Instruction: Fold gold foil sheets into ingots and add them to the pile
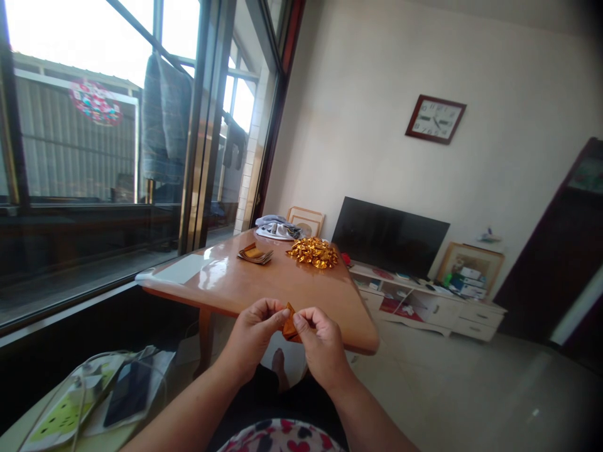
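Both hands meet over the near edge of a glossy, rounded-corner wooden table [226,282], pinching between them a small folded piece of orange-gold foil paper [289,326] with crisp creases and a pointed top. The left hand [252,339] has its fingers curled narrow, thumb and forefinger closed on the paper's left side; the right hand [323,342] grips the right side the same way, fingers bunched tight. Farther back on the polished tabletop lies a heaped pile of shiny, crinkled gold folded pieces [314,252], and just left of it a flat stack of square gold-brown paper sheets [255,254]. A rumpled grey-and-white cloth [277,228] sits at the far end. Low on the left, a dark flat phone [128,392] rests on a pale printed surface with thin cables.
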The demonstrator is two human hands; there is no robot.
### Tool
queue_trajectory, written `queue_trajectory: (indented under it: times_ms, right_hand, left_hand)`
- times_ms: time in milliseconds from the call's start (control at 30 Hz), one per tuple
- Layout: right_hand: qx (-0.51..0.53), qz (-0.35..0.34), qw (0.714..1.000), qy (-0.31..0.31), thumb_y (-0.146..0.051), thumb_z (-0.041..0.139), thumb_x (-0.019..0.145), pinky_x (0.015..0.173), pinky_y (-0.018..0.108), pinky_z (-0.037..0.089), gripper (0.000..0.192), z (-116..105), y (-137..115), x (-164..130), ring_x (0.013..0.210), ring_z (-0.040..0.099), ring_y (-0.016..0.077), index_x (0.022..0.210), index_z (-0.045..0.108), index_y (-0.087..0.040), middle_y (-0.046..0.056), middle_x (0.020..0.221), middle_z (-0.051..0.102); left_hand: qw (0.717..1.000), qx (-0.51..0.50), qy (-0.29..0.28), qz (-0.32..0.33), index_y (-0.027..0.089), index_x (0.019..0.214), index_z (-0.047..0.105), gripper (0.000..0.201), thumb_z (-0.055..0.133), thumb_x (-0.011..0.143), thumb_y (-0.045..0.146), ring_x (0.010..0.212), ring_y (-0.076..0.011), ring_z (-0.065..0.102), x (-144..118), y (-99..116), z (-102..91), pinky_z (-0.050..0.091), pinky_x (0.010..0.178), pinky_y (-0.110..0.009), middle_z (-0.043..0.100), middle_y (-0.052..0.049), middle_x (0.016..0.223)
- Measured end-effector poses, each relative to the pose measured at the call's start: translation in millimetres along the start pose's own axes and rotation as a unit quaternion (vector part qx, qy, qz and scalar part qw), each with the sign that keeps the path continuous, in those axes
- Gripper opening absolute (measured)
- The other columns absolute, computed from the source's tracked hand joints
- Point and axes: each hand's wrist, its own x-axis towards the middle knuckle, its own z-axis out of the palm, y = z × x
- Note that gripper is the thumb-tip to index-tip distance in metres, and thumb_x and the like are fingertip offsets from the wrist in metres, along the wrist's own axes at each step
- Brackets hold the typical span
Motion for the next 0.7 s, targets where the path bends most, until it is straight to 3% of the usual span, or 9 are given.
queue_trajectory:
  times_ms: [333,700]
  right_hand:
    - [0.050,0.028,0.998,-0.010,-0.048,0.066,0.094,0.067,0.028,0.052,0.032,0.1,1.1,0.7,0.071,0.066,0.0182,0.086,0.068,-0.018,0.003,0.077,0.072]
    - [0.044,0.041,0.998,-0.018,-0.049,0.069,0.091,0.059,0.025,0.046,0.032,-0.6,-2.4,1.2,0.062,0.057,0.0142,0.083,0.068,-0.018,-0.001,0.068,0.065]
  left_hand:
    - [0.999,-0.036,-0.016,-0.035,0.015,0.087,0.070,0.025,0.079,0.083,0.038,0.075,-0.0150,0.058,0.4,-4.8,-2.9,0.045,0.072,-0.027,0.067,-0.004,0.082]
    - [0.999,0.025,-0.034,0.008,0.015,0.081,0.065,0.031,0.073,0.088,0.045,0.068,-0.0139,0.051,-2.4,3.3,4.7,0.042,0.065,-0.025,0.059,-0.001,0.072]
